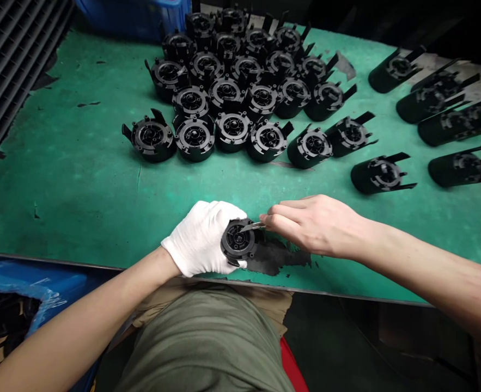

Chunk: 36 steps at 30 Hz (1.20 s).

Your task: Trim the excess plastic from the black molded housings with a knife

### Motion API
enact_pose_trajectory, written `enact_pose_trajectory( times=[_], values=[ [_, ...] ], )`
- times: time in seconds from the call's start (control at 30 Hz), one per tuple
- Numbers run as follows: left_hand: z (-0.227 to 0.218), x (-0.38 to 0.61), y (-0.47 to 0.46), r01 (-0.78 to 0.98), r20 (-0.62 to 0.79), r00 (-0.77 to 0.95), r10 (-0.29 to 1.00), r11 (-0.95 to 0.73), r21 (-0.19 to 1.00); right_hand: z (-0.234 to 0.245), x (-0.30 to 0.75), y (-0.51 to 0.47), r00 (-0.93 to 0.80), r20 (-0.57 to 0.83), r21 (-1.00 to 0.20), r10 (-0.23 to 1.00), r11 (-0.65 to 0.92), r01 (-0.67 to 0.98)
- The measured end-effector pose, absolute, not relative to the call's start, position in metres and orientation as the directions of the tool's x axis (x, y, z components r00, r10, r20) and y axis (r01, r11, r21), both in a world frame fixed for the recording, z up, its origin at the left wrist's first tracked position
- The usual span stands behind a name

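My left hand, in a white glove, is wrapped round a black round plastic housing near the table's front edge. The housing's ringed end faces up toward me. My bare right hand grips a utility knife, its fingers closed round the handle. The thin metal blade points left and its tip lies over the inner rings of the housing; whether it touches the plastic I cannot tell. Most of the knife's handle is hidden inside the fingers.
Several similar black housings stand grouped on the green table. Others, with long prongs, stand at right. A blue bin is at the back, a dark slatted rack at left, and a blue plastic-lined container below the front edge.
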State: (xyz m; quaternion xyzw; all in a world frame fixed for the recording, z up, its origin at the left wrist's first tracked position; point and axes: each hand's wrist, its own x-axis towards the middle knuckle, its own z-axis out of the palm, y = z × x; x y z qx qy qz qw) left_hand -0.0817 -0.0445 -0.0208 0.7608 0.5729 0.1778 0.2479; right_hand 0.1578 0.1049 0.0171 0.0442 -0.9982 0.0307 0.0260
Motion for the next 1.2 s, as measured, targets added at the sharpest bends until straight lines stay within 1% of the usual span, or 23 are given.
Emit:
enact_pose_trajectory(
  times=[0.1, 0.17, 0.23, 0.4, 0.5, 0.63, 0.77, 0.9, 0.97, 1.07, 1.2],
  values=[
    [-0.021, -0.082, -0.044, 0.782, -0.011, 0.281, 0.96, -0.222, 0.582, 0.009, 0.162, 0.101, -0.993, 0.121, -0.114, -0.002, 0.993, -0.016],
    [-0.021, -0.082, -0.044, 0.775, -0.002, 0.285, 0.958, -0.229, 0.589, 0.003, 0.166, 0.097, -0.99, 0.135, -0.151, 0.045, 0.988, 0.024],
    [-0.021, -0.082, -0.044, 0.772, 0.008, 0.282, 0.959, -0.232, 0.592, 0.0, 0.168, 0.095, -0.99, 0.131, -0.156, 0.054, 0.987, 0.033],
    [-0.021, -0.082, -0.044, 0.771, 0.02, 0.28, 0.96, -0.237, 0.591, 0.002, 0.168, 0.092, -0.995, 0.094, -0.102, 0.039, 0.994, 0.029],
    [-0.021, -0.082, -0.045, 0.769, 0.029, 0.277, 0.96, -0.239, 0.593, 0.011, 0.164, 0.091, -0.998, 0.068, -0.051, 0.016, 0.999, 0.012],
    [-0.019, -0.081, -0.044, 0.765, 0.021, 0.281, 0.96, -0.237, 0.599, 0.023, 0.156, 0.092, -0.998, 0.036, 0.01, -0.053, 0.999, -0.052],
    [-0.019, -0.082, -0.043, 0.766, 0.019, 0.277, 0.961, -0.233, 0.599, 0.025, 0.152, 0.103, -0.992, 0.019, 0.003, -0.125, 0.992, -0.125],
    [-0.023, -0.083, -0.045, 0.77, 0.03, 0.279, 0.96, -0.242, 0.59, 0.02, 0.154, 0.118, -0.983, 0.002, -0.042, -0.182, 0.982, -0.182],
    [-0.026, -0.083, -0.046, 0.77, 0.038, 0.272, 0.962, -0.241, 0.591, 0.016, 0.158, 0.121, -0.987, 0.05, -0.08, -0.155, 0.984, -0.159],
    [-0.031, -0.084, -0.049, 0.77, 0.052, 0.27, 0.961, -0.248, 0.588, 0.011, 0.163, 0.117, -0.988, 0.143, -0.106, -0.051, 0.992, -0.067],
    [-0.034, -0.084, -0.051, 0.774, 0.054, 0.276, 0.96, -0.255, 0.58, 0.008, 0.165, 0.103, -0.988, 0.15, -0.11, 0.034, 0.994, 0.018]
  ],
)
